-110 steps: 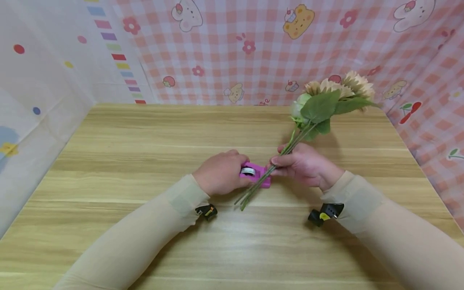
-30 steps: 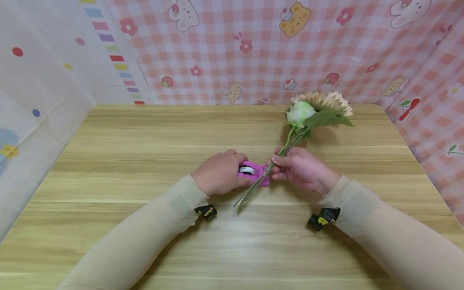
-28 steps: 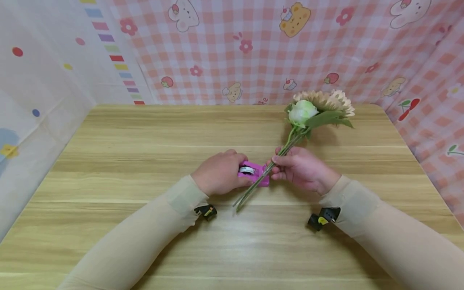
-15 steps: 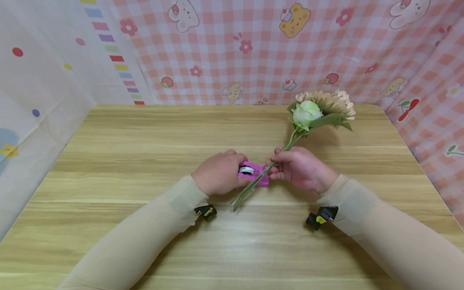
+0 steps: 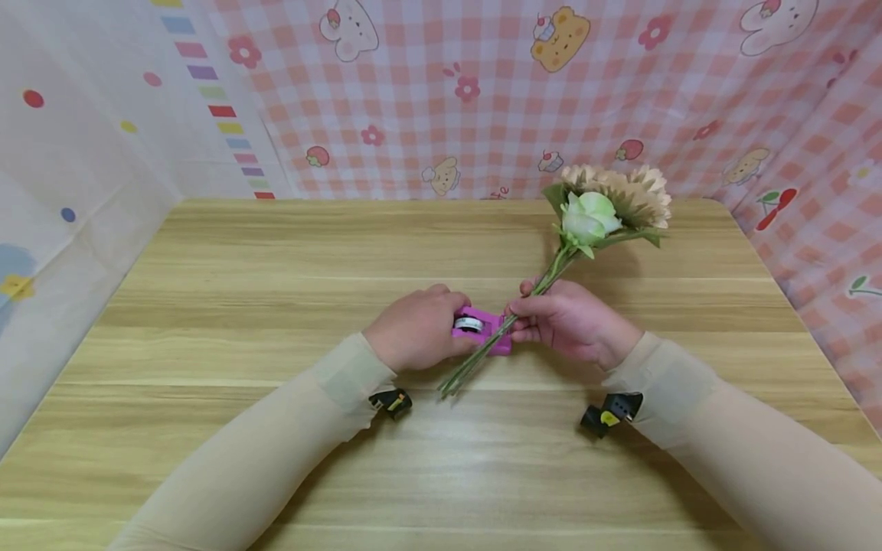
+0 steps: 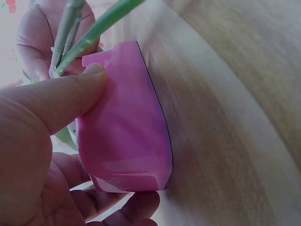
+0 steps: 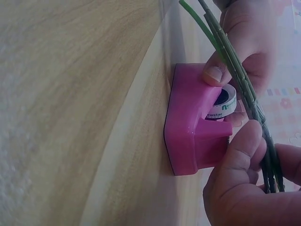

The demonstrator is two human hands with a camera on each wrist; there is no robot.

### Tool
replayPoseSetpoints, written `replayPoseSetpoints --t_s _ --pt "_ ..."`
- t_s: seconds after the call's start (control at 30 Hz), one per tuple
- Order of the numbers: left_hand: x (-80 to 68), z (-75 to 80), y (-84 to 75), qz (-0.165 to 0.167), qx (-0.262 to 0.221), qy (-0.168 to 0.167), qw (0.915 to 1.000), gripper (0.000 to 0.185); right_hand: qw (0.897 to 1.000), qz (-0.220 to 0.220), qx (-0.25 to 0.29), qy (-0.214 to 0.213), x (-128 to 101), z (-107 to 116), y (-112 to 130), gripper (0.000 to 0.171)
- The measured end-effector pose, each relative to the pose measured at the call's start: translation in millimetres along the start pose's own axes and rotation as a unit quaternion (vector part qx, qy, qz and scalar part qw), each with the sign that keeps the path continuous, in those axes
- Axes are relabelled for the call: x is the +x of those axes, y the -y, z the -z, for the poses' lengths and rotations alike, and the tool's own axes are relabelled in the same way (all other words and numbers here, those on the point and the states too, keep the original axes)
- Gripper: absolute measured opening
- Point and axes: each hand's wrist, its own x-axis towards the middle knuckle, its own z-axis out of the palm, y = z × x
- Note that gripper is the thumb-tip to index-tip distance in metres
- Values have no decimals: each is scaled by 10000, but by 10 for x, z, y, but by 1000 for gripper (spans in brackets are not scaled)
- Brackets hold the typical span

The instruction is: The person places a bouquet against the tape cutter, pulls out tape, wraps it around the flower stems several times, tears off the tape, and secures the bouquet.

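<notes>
Left hand (image 5: 418,327) grips the pink tape dispenser (image 5: 485,330) mid-tabletop (image 5: 276,260), thumb on its side, fingers curled under; white tape roll (image 7: 225,106) sits inside. Right hand (image 5: 572,321) pinches the green stems (image 5: 475,360) of an artificial bouquet (image 5: 609,203) just right of the dispenser. Stems cross over the dispenser, cut ends near-left, blooms raised far-right near the pink checked backdrop (image 5: 482,92).

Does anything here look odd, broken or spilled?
Nothing stands out. The left hand holds the pink tape dispenser flat on the table, and the right hand pinches the flower stems across it. No spill or damage shows.
</notes>
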Motion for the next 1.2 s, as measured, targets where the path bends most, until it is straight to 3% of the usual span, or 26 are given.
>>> replayPoseSetpoints --t_s 0.7,1.2 --pt "20 -31 17 41 63 7 10000 61 9999 111 57 116 9 14 -64 11" --pt "19 -83 32 101 -266 -167 9995 60 9994 47 335 123 31 77 -86 12"
